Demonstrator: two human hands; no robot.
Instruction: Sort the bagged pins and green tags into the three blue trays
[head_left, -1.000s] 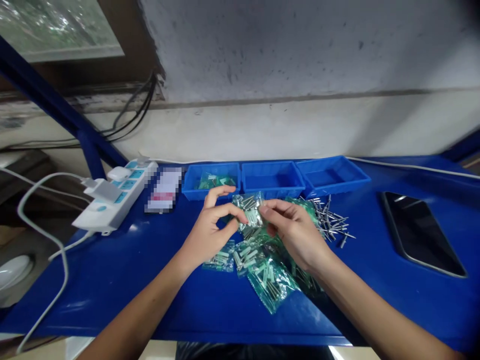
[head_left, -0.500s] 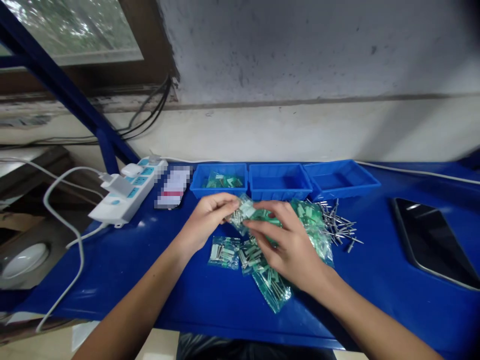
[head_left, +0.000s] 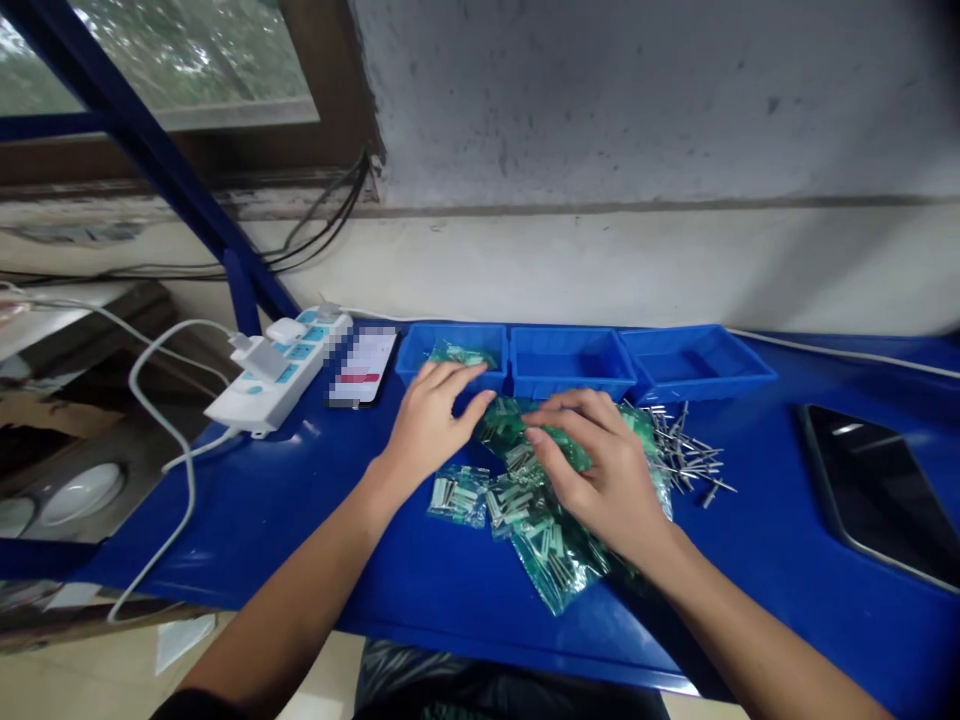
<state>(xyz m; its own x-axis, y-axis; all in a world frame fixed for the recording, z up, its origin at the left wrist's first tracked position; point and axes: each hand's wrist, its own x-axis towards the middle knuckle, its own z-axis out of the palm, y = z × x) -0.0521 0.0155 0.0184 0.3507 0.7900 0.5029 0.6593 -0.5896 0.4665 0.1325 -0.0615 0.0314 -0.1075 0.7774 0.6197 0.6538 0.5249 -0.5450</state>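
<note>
Left hand (head_left: pixel 431 420): fingers spread, nothing visibly held, at near side of left bin (head_left: pixel 415 352). Right hand (head_left: pixel 600 465): half-curled over heaped packets (head_left: pixel 551 565), grip unclear. Binned: some packets. Outside bins: near heap, loose pins (head_left: pixel 686 455) at right.

Small-parts workshop, by the look of it. Evidence: glossy blue-topped workbench (head_left: pixel 270 500), diagonal blue metal frame bar (head_left: pixel 165 180) at its left. On the bench: loose pile of thin silver metal rods (head_left: pixel 686 460), small clear greenish plastic bags (head_left: pixel 551 565) of parts, three open rectangular blue plastic bins (head_left: pixel 551 385) along its back edge, long white plastic power strip (head_left: pixel 259 408) at its left end. Behind the bench: scuffed grey-and-white wall (head_left: pixel 600 130), loose black cables (head_left: pixel 341 215).
</note>
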